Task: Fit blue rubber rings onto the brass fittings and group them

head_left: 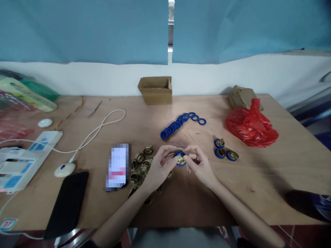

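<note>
My left hand [159, 165] and my right hand [198, 162] meet over the middle of the wooden table [258, 179]. Both pinch one small brass fitting with a blue ring [180, 158] between their fingertips. Under and left of my left hand lies a pile of several loose brass fittings [141, 163]. A row of blue rubber rings [178, 123] lies just beyond my hands, with thin wire rings [187, 136] beside it. Three brass fittings with blue rings on them [224, 151] sit to the right of my right hand.
A red plastic bag [250, 125] and brown paper packet [241, 96] sit at the right rear. An open cardboard box [156, 89] stands against the wall. At left lie a power strip [28, 155], white cables, a black phone [67, 203] and a blurred phone [117, 167].
</note>
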`<state>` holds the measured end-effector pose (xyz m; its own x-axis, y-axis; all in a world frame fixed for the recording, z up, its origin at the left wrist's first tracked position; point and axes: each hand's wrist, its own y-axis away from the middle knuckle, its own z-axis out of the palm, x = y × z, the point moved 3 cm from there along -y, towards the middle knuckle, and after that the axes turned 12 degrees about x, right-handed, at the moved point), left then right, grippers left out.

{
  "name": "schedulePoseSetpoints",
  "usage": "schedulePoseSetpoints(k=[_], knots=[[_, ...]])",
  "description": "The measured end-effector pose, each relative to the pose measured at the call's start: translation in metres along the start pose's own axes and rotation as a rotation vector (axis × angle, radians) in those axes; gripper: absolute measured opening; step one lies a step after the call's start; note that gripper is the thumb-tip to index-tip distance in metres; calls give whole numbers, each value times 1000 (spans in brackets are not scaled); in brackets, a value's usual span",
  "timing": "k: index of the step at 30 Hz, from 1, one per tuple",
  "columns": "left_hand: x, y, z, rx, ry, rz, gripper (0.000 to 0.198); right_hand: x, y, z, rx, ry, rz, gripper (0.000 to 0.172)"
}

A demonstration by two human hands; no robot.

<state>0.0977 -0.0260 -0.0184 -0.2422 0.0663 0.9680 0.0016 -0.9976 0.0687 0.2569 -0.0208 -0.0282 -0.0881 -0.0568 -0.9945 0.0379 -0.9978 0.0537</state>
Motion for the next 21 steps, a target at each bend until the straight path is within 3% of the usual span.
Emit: schedulePoseSetpoints(k=[8,21], knots=[[-8,-1,-2,15,98,-21,23,8,-1,2,-32,73,-17,40],[-15,0,-2,77,124,-98,22,12,8,-2,36,292,-178,29]])
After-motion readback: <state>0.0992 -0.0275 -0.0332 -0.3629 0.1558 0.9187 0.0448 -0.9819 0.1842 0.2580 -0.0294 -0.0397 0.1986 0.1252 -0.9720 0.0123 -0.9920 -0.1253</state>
